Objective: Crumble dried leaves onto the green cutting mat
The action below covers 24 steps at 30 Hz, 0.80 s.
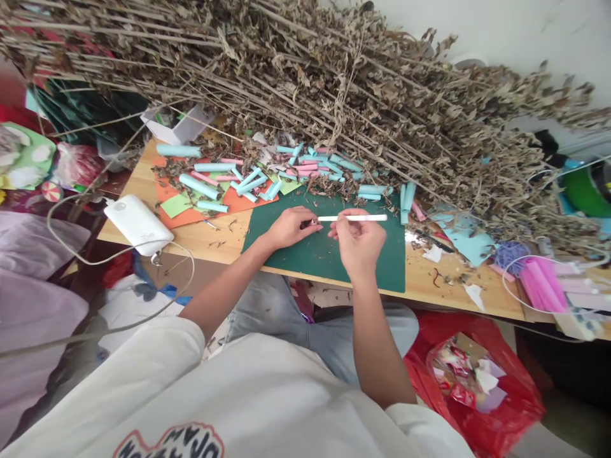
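A white pen-like stick [372, 218] lies nearly level above the green mat [382, 267], gripped between the thumb and fingers of the right hand [361, 242]. At its left end, the left hand [287, 228] pinches a small pinkish piece [313, 222], too small to make out. Beyond the hands, blue paper rolls [199, 186] and pink ones lie scattered among leaf crumbs, some over orange paper [179, 218]. Dried stalks [334, 95] heap along the wooden table's [229, 238] far side; a white power bank [138, 222] sits at its left.

White lettered T-shirt [267, 394], grey-blue jeans [270, 308]
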{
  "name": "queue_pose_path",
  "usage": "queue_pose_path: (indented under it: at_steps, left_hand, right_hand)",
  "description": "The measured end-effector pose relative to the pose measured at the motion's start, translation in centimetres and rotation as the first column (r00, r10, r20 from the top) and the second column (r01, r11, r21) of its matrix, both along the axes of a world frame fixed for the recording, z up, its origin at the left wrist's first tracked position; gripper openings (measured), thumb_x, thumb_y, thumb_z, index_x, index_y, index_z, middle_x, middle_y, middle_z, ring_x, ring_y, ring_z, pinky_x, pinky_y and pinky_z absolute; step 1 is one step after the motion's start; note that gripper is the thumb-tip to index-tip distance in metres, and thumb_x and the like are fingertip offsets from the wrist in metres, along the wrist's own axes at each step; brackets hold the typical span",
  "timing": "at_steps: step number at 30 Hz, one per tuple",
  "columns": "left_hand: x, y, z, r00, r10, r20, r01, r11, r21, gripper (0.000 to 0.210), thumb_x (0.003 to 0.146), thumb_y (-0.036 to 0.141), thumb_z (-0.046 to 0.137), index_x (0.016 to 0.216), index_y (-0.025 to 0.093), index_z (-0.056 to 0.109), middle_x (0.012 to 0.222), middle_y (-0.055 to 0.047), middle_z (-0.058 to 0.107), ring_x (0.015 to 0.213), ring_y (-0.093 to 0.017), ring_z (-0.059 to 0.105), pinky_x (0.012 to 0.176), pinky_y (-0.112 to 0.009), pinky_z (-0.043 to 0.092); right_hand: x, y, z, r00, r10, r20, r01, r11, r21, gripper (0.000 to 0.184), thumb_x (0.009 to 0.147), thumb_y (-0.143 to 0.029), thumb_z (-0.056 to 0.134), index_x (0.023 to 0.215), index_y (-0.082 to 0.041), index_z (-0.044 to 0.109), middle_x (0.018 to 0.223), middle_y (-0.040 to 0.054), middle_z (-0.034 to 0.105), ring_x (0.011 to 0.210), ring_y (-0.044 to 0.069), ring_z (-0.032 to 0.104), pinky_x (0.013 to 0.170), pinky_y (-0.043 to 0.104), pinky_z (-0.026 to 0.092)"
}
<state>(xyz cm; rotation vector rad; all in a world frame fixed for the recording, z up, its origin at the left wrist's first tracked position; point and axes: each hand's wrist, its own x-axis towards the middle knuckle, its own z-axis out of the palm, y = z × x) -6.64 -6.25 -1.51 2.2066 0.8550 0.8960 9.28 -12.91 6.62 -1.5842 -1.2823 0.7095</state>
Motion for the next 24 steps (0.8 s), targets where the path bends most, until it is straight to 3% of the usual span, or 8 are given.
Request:
queue_pose_path:
  at_steps: [7,13,18,24]
  left_hand:
    - [-0.1,0.2,-0.4,1.000,-0.010,0.006,0.010,1.000,0.000,0.032,0.094,0.043,0.052,0.083,0.016,0.066,0.077,-0.007,0.066,0.078,-0.019,0.059,0.071,-0.029,0.044]
    - [-0.1,0.1,-0.2,0.999,-0.030,0.014,0.030,1.000,-0.007,0.034,0.095,0.045,0.049,0.086,0.017,0.067,0.080,-0.008,0.068,0.079,-0.018,0.060,0.074,-0.029,0.045]
    - [0.0,0.1,0.0,0.998,-0.069,0.002,0.069,0.998,-0.004,0.038,0.096,0.045,0.045,0.083,0.017,0.067,0.076,-0.007,0.065,0.077,-0.019,0.060,0.075,-0.031,0.045]
    - [0.0,0.2,-0.5,1.000,-0.027,-0.010,0.027,0.999,-0.027,0.037,0.095,0.046,0.047,0.079,0.018,0.065,0.075,-0.006,0.064,0.079,-0.019,0.060,0.074,-0.030,0.044]
  right_hand:
    - [-0.6,0.0,-0.8,0.958,0.033,0.285,-0.043,0.999,0.028,0.022,0.089,-0.040,0.051,0.090,-0.021,0.062,0.071,0.0036,0.070,0.060,0.017,0.068,0.062,0.028,0.053]
    - [-0.5,0.2,-0.8,0.929,0.083,0.362,-0.099,0.995,0.028,0.022,0.091,-0.039,0.050,0.090,-0.021,0.062,0.066,0.0025,0.068,0.059,0.018,0.068,0.062,0.028,0.052]
    - [0.0,1.2,-0.6,0.880,0.223,0.418,-0.235,0.972,-0.024,0.022,0.093,-0.038,0.050,0.093,-0.020,0.062,0.070,0.0044,0.070,0.060,0.019,0.067,0.063,0.028,0.050]
    - [0.0,2.3,-0.7,0.836,0.307,0.455,-0.325,0.945,-0.040,0.018,0.092,-0.032,0.049,0.092,-0.019,0.062,0.071,0.0059,0.069,0.064,0.020,0.067,0.064,0.028,0.048]
